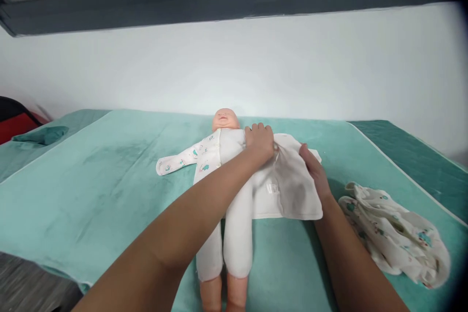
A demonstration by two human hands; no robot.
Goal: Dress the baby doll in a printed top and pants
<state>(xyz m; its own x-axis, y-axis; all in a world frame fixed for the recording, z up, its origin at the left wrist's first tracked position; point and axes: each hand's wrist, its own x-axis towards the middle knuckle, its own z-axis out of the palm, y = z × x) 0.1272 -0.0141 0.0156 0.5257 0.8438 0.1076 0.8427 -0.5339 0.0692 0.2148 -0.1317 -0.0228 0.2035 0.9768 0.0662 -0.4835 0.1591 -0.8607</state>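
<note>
A baby doll (225, 120) lies on its back on a teal mat (102, 180), head toward the wall, legs toward me. It wears a white printed top (204, 153), one sleeve stretched out to the left. The top's right half (288, 185) lies opened flat beside the body. My left hand (260, 142) is closed on the cloth at the doll's chest, near the shoulder. My right hand (313, 168) rests on the opened flap, its fingers pinching the flap's upper edge.
A crumpled white printed garment (395, 234) lies on the mat at the right. A darker green cloth (413, 156) covers the far right side. At the far left a dark green bundle (42, 135) sits beside something red (14, 124). A white wall stands behind.
</note>
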